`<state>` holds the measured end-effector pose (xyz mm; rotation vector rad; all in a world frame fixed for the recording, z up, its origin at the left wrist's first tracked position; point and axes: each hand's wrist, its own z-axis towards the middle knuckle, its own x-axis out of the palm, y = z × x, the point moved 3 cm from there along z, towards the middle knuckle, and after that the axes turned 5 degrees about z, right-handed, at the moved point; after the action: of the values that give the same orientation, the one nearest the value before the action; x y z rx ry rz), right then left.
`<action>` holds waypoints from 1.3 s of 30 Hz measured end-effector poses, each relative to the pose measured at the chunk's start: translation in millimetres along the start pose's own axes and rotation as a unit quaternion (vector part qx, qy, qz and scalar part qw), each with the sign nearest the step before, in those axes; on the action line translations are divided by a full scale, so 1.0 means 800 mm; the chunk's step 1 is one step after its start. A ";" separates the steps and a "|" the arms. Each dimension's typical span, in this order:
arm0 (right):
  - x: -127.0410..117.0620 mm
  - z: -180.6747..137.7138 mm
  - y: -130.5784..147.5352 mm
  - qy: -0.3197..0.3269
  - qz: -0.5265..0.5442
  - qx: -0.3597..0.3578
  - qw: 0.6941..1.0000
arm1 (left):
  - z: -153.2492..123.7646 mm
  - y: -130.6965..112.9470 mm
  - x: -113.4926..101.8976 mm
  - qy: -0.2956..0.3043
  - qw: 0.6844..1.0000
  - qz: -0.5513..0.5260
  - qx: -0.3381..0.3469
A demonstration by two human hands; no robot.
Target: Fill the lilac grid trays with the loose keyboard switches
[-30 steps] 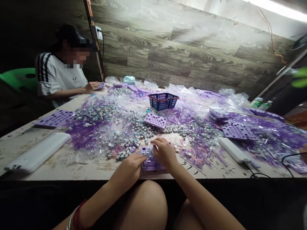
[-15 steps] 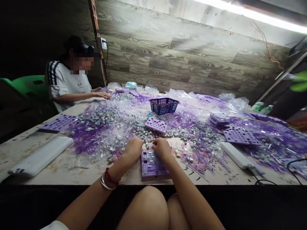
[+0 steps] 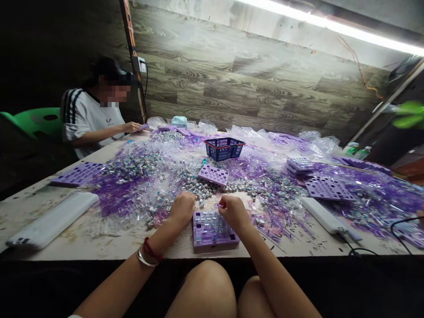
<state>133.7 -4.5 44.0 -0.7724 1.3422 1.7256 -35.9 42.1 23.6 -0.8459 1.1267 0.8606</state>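
A thick purple tray with square openings lies near the table's front edge, many of its openings filled with clear pieces. My left hand is closed at the tray's upper left corner; its fingertips are mostly hidden, and I cannot make out what they hold. Over the tray's upper right part, my right hand pinches a small clear, pinkish plastic piece. Just beyond both hands spreads a pile of small grey-white and blue parts, with another purple slotted tray lying tilted on it.
A dark blue basket stands mid-table. Purple slotted trays lie at left and right. Long white devices flank my place, the right one with a black cable. Across the left corner sits a co-worker holding a purple piece.
My right hand has moved right and slightly down, away from my left hand, with the small clear piece in its fingers. The view has shifted slightly. The co-worker's hands have lifted a purple piece.
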 end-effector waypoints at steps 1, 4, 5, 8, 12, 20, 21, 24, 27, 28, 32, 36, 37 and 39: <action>-0.002 -0.004 0.001 0.011 -0.001 -0.021 1.000 | 0.000 0.001 -0.002 -0.006 1.000 -0.006 0.004; -0.002 -0.015 0.003 0.050 -0.026 -0.120 0.991 | -0.005 0.003 -0.009 -0.044 0.997 -0.063 0.023; -0.001 -0.018 0.003 0.061 -0.042 -0.154 0.985 | -0.009 0.004 -0.011 -0.062 0.993 -0.096 0.030; 0.002 -0.025 -0.001 0.052 -0.086 -0.184 0.978 | -0.020 0.008 -0.014 -0.096 0.975 -0.196 0.036; -0.005 -0.028 -0.009 -0.037 -0.112 -0.100 0.988 | -0.037 0.011 -0.012 -0.079 0.953 -0.294 0.008; -0.002 -0.026 -0.011 -0.012 -0.088 -0.104 0.991 | -0.067 0.000 -0.007 -0.093 0.917 -0.387 0.002; -0.001 -0.026 -0.012 -0.012 -0.076 -0.109 0.991 | -0.070 -0.001 -0.006 -0.100 0.913 -0.394 0.003; 0.003 -0.026 -0.011 0.002 -0.043 -0.150 0.988 | -0.075 -0.003 -0.003 -0.107 0.908 -0.404 0.014; 0.004 -0.029 -0.006 0.032 -0.040 -0.213 0.976 | -0.079 -0.005 -0.001 -0.089 0.910 -0.402 0.039; 0.004 -0.030 -0.005 0.044 -0.043 -0.230 0.971 | -0.080 -0.005 0.000 -0.085 0.911 -0.401 0.047; 0.002 -0.034 -0.003 0.079 -0.043 -0.281 0.956 | -0.083 -0.002 0.000 -0.088 0.915 -0.391 0.043; 0.000 -0.035 -0.007 0.067 -0.040 -0.294 0.953 | -0.085 0.004 0.002 -0.072 0.924 -0.374 0.037; 0.000 -0.035 -0.008 0.064 -0.039 -0.293 0.953 | -0.085 0.005 0.003 -0.069 0.927 -0.367 0.044; -0.001 -0.034 -0.009 0.061 -0.032 -0.292 0.954 | -0.085 0.006 0.003 -0.057 0.934 -0.346 0.070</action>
<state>140.2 -30.2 33.9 -1.2505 0.8605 2.0745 -66.1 -16.1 6.3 -0.9700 0.6945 0.2338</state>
